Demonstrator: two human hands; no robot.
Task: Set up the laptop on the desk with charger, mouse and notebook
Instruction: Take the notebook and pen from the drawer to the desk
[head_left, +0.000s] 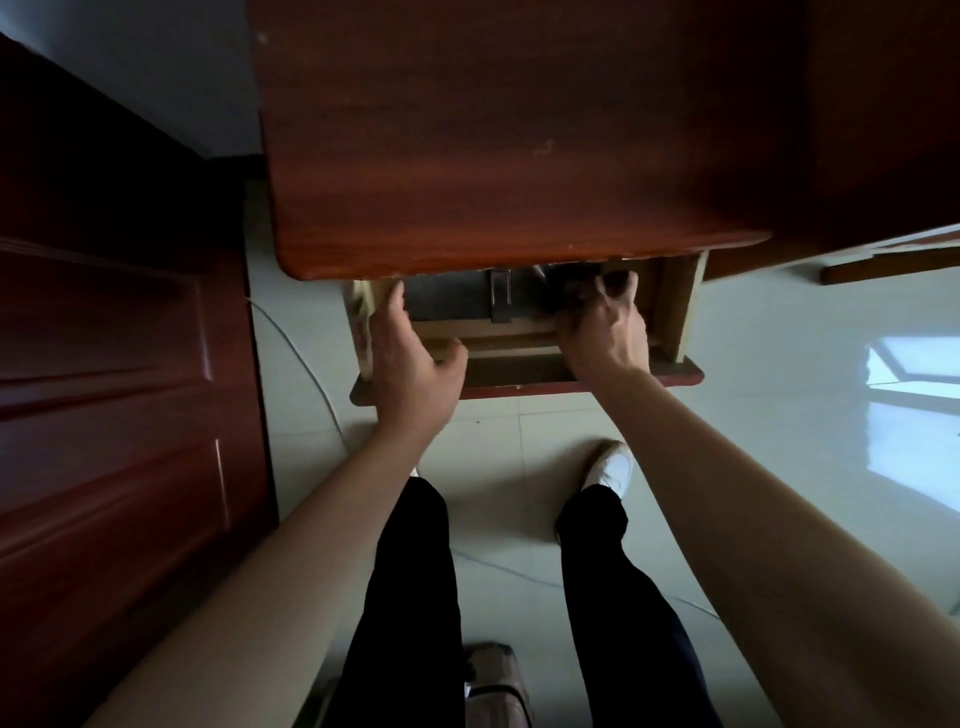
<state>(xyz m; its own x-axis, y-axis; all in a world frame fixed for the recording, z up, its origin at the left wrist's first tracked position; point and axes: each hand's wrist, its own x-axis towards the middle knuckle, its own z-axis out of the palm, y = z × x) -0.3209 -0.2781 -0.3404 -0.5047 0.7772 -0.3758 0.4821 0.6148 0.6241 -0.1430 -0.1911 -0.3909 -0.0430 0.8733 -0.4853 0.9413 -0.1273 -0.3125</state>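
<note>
Nearest the camera, at the bottom edge, a grey case or bag (493, 680) stands on the pale glossy tiled floor (779, 415) between the person's black-trousered legs; what it holds cannot be told. One white shoe (613, 467) shows ahead of the right leg, and a thin pale cable (296, 353) trails across the tiles on the left.

Further out, both bare arms reach into an open light-wood drawer (680, 312) pulled out from under the reddish-brown wooden desk (493, 156). The left hand (410, 358) rests on the drawer's left side and front rail, its fingers (395, 306) loosely spread, gripping nothing that can be made out. The right hand (605, 332) is deeper in, fingers curled down over something dark at the drawer's right end; whether they pinch it cannot be told. A flat dark grey slab (452, 301) with a metal clasp lies in the drawer, possibly the laptop or its sleeve, though this is a guess.

The task looks barely begun: the visible desk top carries no laptop, charger, mouse or notebook, so everything is left to fetch and lay out.

The desk's overhanging edge hides the drawer's rear half. A dark red panelled door (104, 364) stands close on the left.
</note>
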